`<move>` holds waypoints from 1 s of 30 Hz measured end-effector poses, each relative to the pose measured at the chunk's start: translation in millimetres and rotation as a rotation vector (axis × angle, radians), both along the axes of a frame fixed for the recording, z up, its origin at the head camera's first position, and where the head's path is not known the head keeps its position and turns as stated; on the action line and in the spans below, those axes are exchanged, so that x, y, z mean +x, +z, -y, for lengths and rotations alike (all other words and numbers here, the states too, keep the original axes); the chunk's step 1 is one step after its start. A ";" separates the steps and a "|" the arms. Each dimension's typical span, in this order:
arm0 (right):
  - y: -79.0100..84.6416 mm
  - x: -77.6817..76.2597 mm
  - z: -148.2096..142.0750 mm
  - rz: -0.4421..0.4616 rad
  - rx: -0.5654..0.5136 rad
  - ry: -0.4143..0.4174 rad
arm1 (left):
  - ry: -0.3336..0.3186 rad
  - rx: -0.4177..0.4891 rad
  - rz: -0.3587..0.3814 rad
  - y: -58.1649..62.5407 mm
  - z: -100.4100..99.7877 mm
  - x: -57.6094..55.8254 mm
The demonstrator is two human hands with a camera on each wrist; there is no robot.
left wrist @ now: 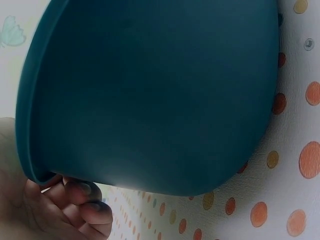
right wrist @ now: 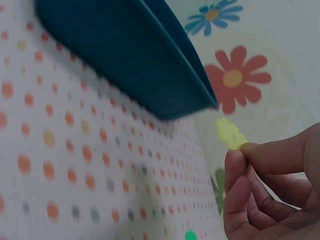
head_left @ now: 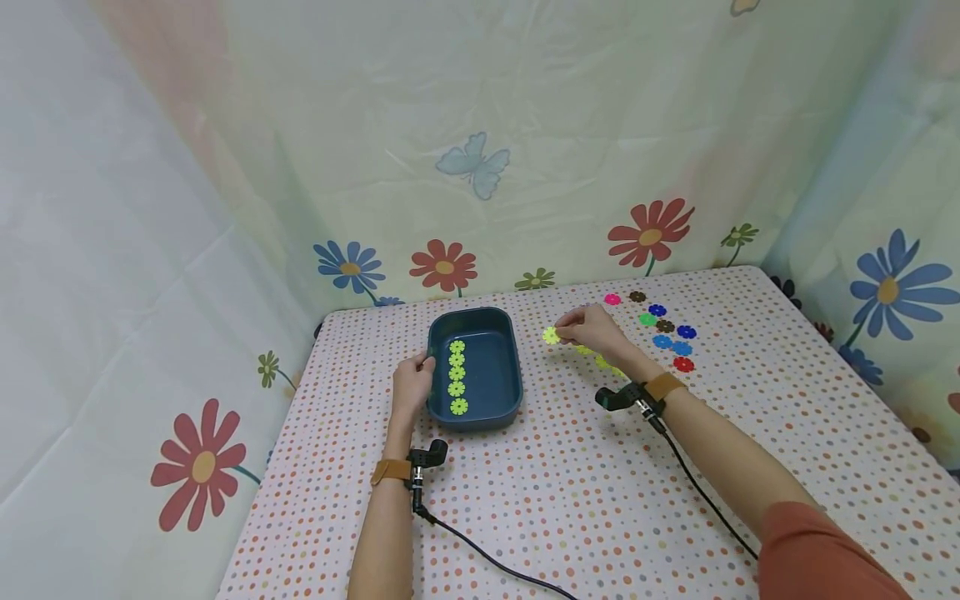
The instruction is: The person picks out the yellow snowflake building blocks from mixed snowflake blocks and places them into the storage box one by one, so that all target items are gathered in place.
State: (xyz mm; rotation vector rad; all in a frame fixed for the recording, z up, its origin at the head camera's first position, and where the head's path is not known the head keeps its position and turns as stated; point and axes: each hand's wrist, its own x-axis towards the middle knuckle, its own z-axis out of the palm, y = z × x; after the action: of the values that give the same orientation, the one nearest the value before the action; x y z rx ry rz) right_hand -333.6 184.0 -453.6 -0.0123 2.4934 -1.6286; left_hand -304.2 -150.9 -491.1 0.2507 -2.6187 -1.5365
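A dark blue rectangular basin [head_left: 489, 408] stands on the dotted tabletop, with several yellow flower-shaped discs [head_left: 457, 372] in a row along its left side. My left hand [head_left: 412, 385] grips the basin's left rim; the left wrist view shows curled fingers [left wrist: 95, 212] under the lip. Between thumb and forefinger, my right hand [head_left: 596, 332] pinches one yellow flower-shaped disc [head_left: 551, 335], held up to the right of the basin. The right wrist view shows this disc [right wrist: 230, 133] sticking out beyond the fingertips. More yellow discs [head_left: 602, 362] lie below that hand, partly hidden by it.
Further right lie loose flower discs: pink [head_left: 612, 299], brown [head_left: 637, 297], dark blue [head_left: 686, 332], green [head_left: 647, 319], light blue [head_left: 662, 342] and red [head_left: 683, 364]. A flowered curtain [head_left: 555, 167] hangs behind the table. Cables [head_left: 498, 567] trail from both wrist cameras.
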 end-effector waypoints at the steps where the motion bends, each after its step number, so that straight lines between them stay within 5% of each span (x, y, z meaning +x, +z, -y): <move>1: 1.3 0.3 6.6 -0.007 -0.005 0.016 | -0.002 -0.002 -0.003 -0.2 0.2 0.0; 14: 7.1 -0.9 80.3 -0.028 -0.001 0.153 | -0.006 0.001 0.000 -1.7 1.0 -1.3; 30: 7.8 -2.0 130.4 -0.059 0.194 0.341 | -0.010 0.006 0.016 -0.1 0.6 -2.1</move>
State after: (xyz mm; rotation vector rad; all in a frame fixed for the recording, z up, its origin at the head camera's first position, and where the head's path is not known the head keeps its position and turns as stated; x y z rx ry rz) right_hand -335.6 53.6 -445.7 -0.4414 2.5087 -1.2647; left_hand -306.4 -151.6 -491.2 0.2518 -2.6316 -1.5528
